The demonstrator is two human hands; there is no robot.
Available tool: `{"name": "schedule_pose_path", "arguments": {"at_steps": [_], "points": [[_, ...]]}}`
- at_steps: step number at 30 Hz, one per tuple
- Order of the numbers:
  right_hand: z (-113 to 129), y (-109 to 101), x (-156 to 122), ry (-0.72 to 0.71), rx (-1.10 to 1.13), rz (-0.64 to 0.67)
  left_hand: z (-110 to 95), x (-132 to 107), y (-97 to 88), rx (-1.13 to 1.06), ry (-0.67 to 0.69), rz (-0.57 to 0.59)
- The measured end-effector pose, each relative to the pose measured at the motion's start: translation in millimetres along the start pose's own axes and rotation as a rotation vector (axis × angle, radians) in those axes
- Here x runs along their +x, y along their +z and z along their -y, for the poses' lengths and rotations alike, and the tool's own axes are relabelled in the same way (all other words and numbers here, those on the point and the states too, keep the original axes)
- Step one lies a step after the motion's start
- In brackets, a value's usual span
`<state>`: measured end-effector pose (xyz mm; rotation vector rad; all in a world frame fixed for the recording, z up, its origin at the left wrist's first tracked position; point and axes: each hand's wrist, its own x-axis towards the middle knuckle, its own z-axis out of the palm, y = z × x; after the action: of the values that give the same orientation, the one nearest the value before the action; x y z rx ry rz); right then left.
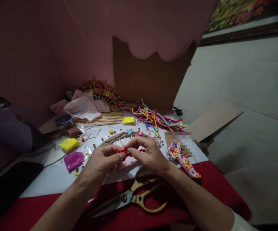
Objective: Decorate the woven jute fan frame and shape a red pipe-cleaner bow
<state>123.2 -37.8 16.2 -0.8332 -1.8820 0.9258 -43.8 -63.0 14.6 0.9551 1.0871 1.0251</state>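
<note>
Both hands meet over the middle of the table, pinching a small bent red pipe cleaner [122, 150] between thumbs and fingertips. My left hand [105, 157] grips its left side; my right hand [150, 155] holds it from the right, with a dark red end showing by the fingers. Beneath them lies a fan-shaped craft piece with a twisted brown rim [112, 139], partly hidden by my hands. A blue flower [130, 132] and a pink flower [140, 133] sit along that rim. Large scissors with yellow handles [139, 197] rest just below, on the red cloth.
Colourful pipe cleaners [160, 120] are heaped at the back right. A finished-looking decorated fan [102, 91] leans behind thin sticks [102, 118]. Yellow [70, 144] and magenta clay packets [73, 161] lie left, near a dark phone-like slab [15, 179]. A flower-patterned object [184, 160] lies right; cardboard [150, 77] stands behind.
</note>
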Motion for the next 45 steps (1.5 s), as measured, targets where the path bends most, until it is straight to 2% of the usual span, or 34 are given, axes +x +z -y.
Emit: {"name": "schedule_pose_path", "arguments": {"at_steps": [6,10,14,20,28,36,41,45], "points": [[0.8,2.6,0.1,-0.024,-0.033,-0.069,1.0,-0.2,-4.0,0.029,0.013,0.079],[2.1,2.5,1.3,-0.039,-0.055,-0.113,-0.4,-3.0,-3.8,0.018,0.049,0.069],[1.2,4.6,0.7,-0.062,-0.104,-0.163,-1.3,-3.2,-2.2,-0.005,0.017,0.068],[-0.3,10.5,-2.4,-0.111,-0.189,-0.194,1.3,1.1,-2.1,-0.079,0.009,-0.003],[-3.6,12.6,-3.6,-0.092,-0.214,-0.223,2.4,1.1,-2.2,-0.028,0.015,0.045],[-2.5,12.0,-2.6,-0.099,-0.147,-0.180,5.7,2.1,-0.5,0.003,0.045,-0.002],[-2.2,4.6,0.9,-0.170,-0.079,-0.076,1.7,0.8,-1.8,-0.126,-0.008,0.082],[-4.7,5.2,0.4,-0.150,-0.015,-0.124,-0.5,0.1,-0.5,-0.193,0.012,0.080]]}}
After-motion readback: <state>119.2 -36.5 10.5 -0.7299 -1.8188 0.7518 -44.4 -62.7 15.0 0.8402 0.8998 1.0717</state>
